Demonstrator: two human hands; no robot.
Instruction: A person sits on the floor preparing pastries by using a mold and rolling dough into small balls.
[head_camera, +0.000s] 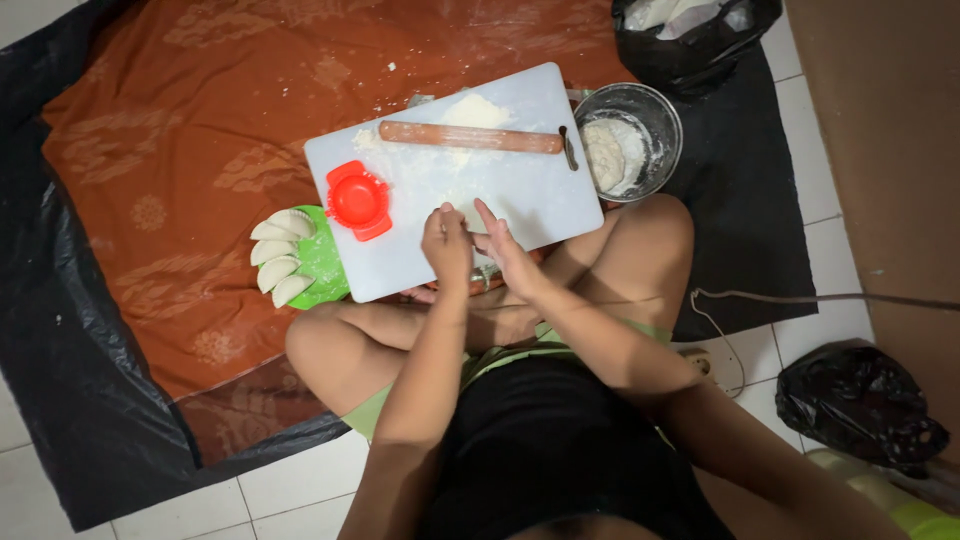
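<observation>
Both hands, left hand and right hand, pinched together over the floured white board, probably working soft, light dough best held gently by its edges, though hidden.

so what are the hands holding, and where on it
Cannot tell: left hand and right hand are pressed together over the white cutting board, and anything pinched between their fingertips is hidden.

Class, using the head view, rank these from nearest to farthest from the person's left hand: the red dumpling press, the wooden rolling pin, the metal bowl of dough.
From the left hand:
1. Red dumpling press, just left on the white board.
2. Wooden rolling pin, across the board's far side.
3. Metal bowl, off the board's far right corner.
</observation>
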